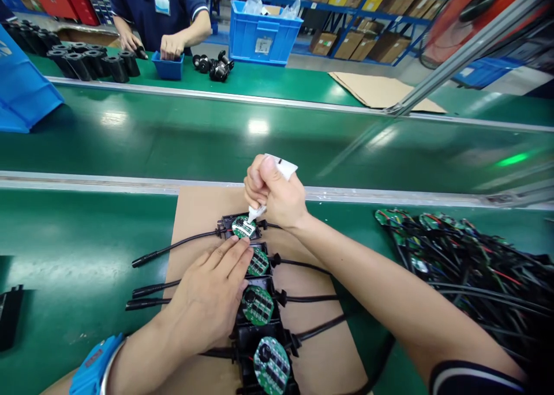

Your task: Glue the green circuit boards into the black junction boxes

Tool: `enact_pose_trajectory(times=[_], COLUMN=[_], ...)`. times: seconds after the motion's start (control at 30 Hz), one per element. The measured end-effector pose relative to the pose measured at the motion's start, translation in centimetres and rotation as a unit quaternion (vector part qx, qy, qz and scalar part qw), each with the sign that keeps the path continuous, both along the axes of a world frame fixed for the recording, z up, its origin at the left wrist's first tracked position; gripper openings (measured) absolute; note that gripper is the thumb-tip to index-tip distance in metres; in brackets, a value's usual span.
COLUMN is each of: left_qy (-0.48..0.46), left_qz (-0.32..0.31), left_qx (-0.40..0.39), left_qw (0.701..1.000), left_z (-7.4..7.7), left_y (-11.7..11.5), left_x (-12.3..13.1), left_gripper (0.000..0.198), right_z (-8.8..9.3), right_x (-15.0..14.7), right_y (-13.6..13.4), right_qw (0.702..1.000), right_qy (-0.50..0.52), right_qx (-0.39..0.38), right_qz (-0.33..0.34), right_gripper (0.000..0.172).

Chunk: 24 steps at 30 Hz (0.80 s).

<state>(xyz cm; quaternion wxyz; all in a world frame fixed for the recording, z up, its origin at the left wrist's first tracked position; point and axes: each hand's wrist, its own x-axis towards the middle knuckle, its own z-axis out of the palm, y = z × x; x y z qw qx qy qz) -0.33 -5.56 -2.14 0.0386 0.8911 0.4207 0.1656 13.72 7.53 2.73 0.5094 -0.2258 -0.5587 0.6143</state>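
My right hand (277,190) is closed around a white squeeze tube (283,165), its nozzle (255,213) pointing down at the farthest round green circuit board (243,226). White paste shows on that board. My left hand (216,294) lies with fingers stretched out, the tips at the near edge of the same board. Several black housings with round boards form a column toward me, among them a second board (258,262), a third board (258,305) and the nearest board (272,365). Black cables (173,248) run out from both sides of the housings.
Brown cardboard (311,349) lies under the housings. To the right is a tangled pile of wired boards (471,262). A black part (11,317) lies far left. Across the green belt (194,124), a co-worker (158,14) has one hand in a small blue bin (168,68).
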Motion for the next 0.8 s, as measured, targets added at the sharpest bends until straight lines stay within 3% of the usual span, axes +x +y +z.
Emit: enact_pose_trajectory(times=[0.17,0.27,0.5,0.8], left_qy=[-0.022,-0.021,-0.008,0.002], left_qz=[-0.034,-0.053,-0.026,-0.042], left_qx=[0.051,0.068,0.055,0.026], left_qw=[0.998,0.996,0.998,0.999], left_z=[0.9,1.1,0.6,-0.3], left_y=[-2.6,-3.7,-3.7,-3.9], left_x=[0.4,0.8,0.9,0.8], left_gripper=[0.04,0.04,0.04,0.044], right_z=[1.7,1.6,-0.2,-0.2], right_x=[1.4,1.2,-0.4,0.7], right_y=[-2.3,-4.0,-5.1,-5.6], right_qw=[0.999,0.996,0.992,0.993], right_qy=[0.04,0.068,0.071,0.052], right_qx=[-0.026,-0.056,-0.086,-0.085], right_qz=[0.002,0.033,0.061,0.066], right_gripper=[0.044,0.044,0.047,0.046])
